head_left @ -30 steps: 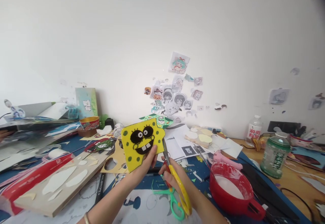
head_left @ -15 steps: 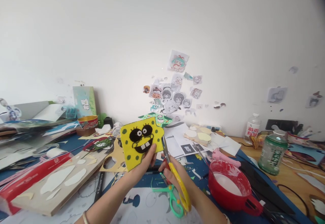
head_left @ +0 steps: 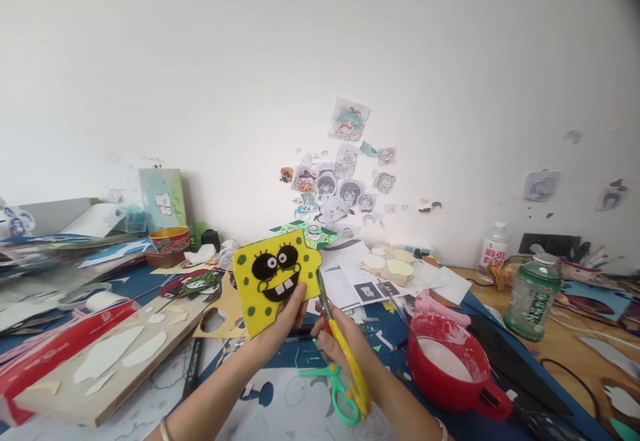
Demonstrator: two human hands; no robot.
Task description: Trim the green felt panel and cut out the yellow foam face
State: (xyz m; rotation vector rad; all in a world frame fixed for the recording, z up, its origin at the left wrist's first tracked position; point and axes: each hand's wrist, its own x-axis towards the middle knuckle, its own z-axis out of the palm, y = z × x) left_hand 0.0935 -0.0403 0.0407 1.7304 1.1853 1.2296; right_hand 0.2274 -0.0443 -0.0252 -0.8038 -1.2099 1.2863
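Cutout (head_left: 275, 284) in left hand (head_left: 287, 314), scissors (head_left: 345, 351) in right (head_left: 333, 331).
Left thumb presses its face, fingers behind; right fingers curl round the handles, blades at its right edge.

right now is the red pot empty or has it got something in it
Not empty: white stuff shows inside the red pot.
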